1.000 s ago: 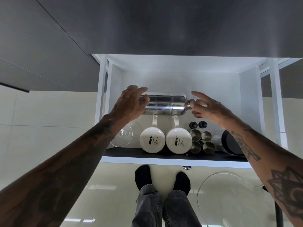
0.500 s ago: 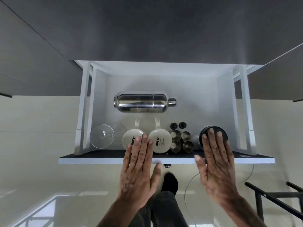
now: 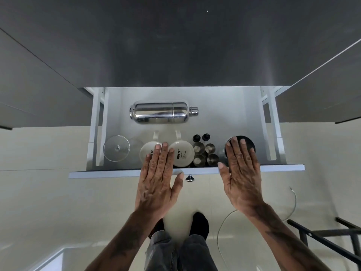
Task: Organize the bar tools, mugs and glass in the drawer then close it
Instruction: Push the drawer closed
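The white drawer (image 3: 125,174) stands pulled out under the dark counter. A steel cocktail shaker (image 3: 163,112) lies on its side at the back. Along the front sit a clear glass (image 3: 116,148), two white mugs (image 3: 183,153), several small steel cups (image 3: 205,153) with two black caps (image 3: 201,137), and a black round lid (image 3: 248,142). My left hand (image 3: 159,178) and my right hand (image 3: 241,175) are flat, fingers together and extended, over the drawer's front edge. They hold nothing. Whether they touch the drawer front is unclear.
A small metal knob (image 3: 189,178) sticks out of the drawer front between my hands. My feet in black socks (image 3: 199,223) stand on the pale tiled floor below. A white cable (image 3: 224,227) curls on the floor at right, beside a black metal frame (image 3: 322,237).
My hands let go of the shaker, which now lies at the back, and came down flat to the drawer front. The drawer looks slightly further in than half a second ago.
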Available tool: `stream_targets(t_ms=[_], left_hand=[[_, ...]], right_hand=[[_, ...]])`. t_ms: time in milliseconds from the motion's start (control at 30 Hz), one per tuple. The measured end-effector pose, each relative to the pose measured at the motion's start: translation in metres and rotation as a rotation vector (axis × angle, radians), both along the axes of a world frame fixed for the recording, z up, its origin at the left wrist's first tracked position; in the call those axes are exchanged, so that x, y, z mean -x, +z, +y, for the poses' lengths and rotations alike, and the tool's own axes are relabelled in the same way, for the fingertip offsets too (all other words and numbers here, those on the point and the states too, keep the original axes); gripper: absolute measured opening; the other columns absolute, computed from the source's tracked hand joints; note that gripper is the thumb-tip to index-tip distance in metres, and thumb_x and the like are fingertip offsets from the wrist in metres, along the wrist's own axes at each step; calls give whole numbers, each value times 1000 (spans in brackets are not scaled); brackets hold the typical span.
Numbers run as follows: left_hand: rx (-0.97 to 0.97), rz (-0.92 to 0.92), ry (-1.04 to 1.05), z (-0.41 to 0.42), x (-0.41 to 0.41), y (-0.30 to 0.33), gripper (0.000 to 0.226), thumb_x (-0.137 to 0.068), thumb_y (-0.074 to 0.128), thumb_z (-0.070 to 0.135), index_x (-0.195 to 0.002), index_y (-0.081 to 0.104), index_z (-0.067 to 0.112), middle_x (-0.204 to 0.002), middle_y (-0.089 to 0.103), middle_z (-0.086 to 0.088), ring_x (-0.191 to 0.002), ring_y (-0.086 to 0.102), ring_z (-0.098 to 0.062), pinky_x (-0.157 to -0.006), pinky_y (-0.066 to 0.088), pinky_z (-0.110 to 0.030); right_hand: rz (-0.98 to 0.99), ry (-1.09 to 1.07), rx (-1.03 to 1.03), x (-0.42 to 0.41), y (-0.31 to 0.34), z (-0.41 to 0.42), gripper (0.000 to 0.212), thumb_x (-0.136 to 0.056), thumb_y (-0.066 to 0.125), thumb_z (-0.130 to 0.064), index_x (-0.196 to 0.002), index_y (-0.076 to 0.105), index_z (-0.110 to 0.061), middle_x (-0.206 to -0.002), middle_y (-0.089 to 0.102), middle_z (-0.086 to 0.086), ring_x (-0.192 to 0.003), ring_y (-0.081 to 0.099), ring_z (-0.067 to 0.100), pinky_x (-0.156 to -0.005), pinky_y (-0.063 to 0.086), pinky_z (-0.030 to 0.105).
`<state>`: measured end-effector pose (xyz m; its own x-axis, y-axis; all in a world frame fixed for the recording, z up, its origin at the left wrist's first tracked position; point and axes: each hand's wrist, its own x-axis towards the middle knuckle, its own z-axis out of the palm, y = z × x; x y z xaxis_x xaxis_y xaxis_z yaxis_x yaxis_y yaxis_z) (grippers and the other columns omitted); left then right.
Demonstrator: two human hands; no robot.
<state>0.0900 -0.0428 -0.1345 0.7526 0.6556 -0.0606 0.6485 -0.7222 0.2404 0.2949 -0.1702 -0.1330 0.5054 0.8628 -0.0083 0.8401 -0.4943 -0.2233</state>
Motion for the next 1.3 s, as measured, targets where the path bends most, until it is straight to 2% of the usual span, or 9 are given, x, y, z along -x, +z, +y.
stream_targets(t_ms=[433,533,600,667,733,800,900,1133,1300], left_hand=[[-115,-16,-102,82,-46,-7,68,-104,34,46,-154,24,1,-162,21,-21,-152,17,-34,-121,20,-51],[-193,-72,-99,100,-61,-3,60,-104,42,37,-150,35,-1,-158,31,-24,-148,27,-38,-118,27,-52],[-241,-166,-97,103,-66,3,47,-100,49,25,-140,50,0,-147,48,-26,-137,44,-41,-109,38,-50],[-254,-261,-113,98,-66,7,28,-93,55,17,-116,62,4,-116,64,-22,-104,61,-38,-86,49,-46],[-168,-234,-171,95,-65,10,19,-87,56,18,-100,63,6,-94,63,-15,-80,63,-35,-70,51,-42],[-37,-20,-144,98,-70,11,36,-86,56,26,-115,60,5,-105,62,-16,-89,64,-34,-74,52,-42],[72,182,-18,118,-87,15,70,-87,61,33,-145,32,6,-140,46,-18,-123,49,-35,-96,46,-47],[50,267,-30,159,-113,22,65,-83,65,31,-137,38,7,-139,45,-14,-131,42,-33,-106,34,-47],[89,318,-28,165,-117,23,80,-80,71,36,-144,31,9,-145,40,-12,-136,37,-33,-112,31,-49]], right_hand=[[19,26,53,-51,2,77,75,-100,2,-54,-153,26,-7,-163,22,13,-152,16,29,-124,11,44],[29,46,8,-61,11,95,65,-103,20,-47,-150,35,-5,-158,32,17,-148,27,33,-122,18,45],[-52,55,-124,-53,21,100,40,-98,45,-32,-125,58,-5,-129,56,19,-118,52,34,-100,40,43],[-66,142,-191,-37,25,100,18,-89,53,-20,-100,62,-7,-100,59,14,-89,54,30,-78,40,40],[-13,236,-76,-26,19,103,19,-87,54,-20,-100,61,-8,-97,58,12,-87,56,31,-76,41,40],[0,200,70,-29,12,116,32,-89,57,-25,-117,58,-8,-112,58,13,-98,56,31,-83,43,41],[2,125,134,-40,15,143,49,-90,56,-26,-134,48,-7,-132,51,15,-115,51,32,-91,42,43],[-9,105,257,-63,22,181,53,-88,56,-31,-135,44,-10,-137,46,11,-125,42,31,-100,33,43],[54,108,302,-67,25,187,60,-88,58,-37,-140,39,-14,-144,41,7,-132,37,29,-106,31,45]])
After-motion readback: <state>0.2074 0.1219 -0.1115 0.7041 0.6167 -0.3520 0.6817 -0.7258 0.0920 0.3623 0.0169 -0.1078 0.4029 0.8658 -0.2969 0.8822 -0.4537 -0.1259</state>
